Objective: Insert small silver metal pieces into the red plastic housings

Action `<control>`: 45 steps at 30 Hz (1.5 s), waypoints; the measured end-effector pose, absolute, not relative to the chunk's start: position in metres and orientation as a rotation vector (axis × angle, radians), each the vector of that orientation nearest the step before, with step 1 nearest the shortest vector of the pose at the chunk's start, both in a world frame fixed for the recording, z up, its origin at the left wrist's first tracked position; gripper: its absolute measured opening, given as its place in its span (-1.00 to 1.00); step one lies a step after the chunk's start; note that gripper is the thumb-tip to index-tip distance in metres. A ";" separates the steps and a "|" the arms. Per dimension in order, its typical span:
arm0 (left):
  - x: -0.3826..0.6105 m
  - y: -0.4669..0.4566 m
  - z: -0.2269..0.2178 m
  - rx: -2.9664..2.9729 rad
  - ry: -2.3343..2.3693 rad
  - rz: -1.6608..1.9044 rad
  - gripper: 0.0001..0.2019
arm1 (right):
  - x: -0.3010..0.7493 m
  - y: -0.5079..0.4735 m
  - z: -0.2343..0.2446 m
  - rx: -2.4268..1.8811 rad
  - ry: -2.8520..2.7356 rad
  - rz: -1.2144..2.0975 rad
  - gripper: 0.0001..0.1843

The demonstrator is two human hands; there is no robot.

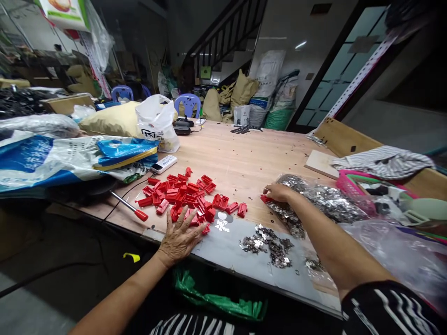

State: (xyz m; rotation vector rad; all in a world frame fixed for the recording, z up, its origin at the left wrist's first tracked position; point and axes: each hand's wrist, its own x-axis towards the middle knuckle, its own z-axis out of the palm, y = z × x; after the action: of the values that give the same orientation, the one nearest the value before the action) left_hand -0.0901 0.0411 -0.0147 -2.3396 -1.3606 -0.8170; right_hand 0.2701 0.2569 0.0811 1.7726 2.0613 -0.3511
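My left hand [179, 237] lies flat with its fingers spread at the near edge of a heap of small red plastic parts [185, 195] on the wooden table [240, 158]. My right hand [277, 191] is closed in a pinch on one red plastic part [266, 199], beside a clear bag of small shiny metal pieces [321, 197]. More loose metal pieces [267, 242] lie on the grey strip at the table's front edge, between my two arms.
A white remote [164, 164] and a white plastic bag [157, 121] sit behind the red heap. Blue-and-white sacks [70, 158] cover the left side. A red-tipped metal rod [127, 206] lies left. A pink basket [352, 184] and striped cloth [384, 160] are at right. A green bag [216, 298] hangs under the table.
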 end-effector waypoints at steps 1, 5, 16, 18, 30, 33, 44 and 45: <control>-0.090 0.041 -0.014 -2.358 -1.354 -0.803 -0.49 | 0.269 0.255 0.080 1.771 2.096 -0.369 -0.70; -0.090 0.042 -0.014 -2.390 -1.399 -0.792 -0.58 | 0.258 0.241 0.071 1.768 2.213 -0.481 -0.48; -0.090 0.039 -0.007 -2.418 -1.512 -0.776 -0.69 | 0.206 0.213 0.042 1.655 2.507 -0.769 0.07; -0.090 0.040 -0.007 -2.424 -1.506 -0.785 -0.67 | 0.192 0.217 0.042 1.638 2.551 -0.794 -0.03; -0.091 0.039 -0.008 -2.410 -1.527 -0.842 -0.66 | 0.124 0.211 0.056 1.353 2.825 -0.904 -0.24; -0.091 0.040 -0.009 -2.402 -1.543 -0.835 -0.66 | 0.127 0.197 0.066 1.397 2.884 -0.859 -0.38; -0.092 0.039 -0.012 -2.385 -1.534 -0.856 -0.67 | 0.107 0.137 0.063 1.500 2.984 -0.774 -0.85; -0.093 0.040 -0.014 -2.387 -1.530 -0.868 -0.67 | 0.106 0.136 0.063 1.497 2.997 -0.772 -0.89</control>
State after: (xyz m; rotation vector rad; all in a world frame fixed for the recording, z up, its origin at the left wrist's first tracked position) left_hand -0.0935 0.0398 -0.0135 -2.3866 -1.5300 -0.8682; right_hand 0.1055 0.1355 0.0635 1.4970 2.9973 -0.7721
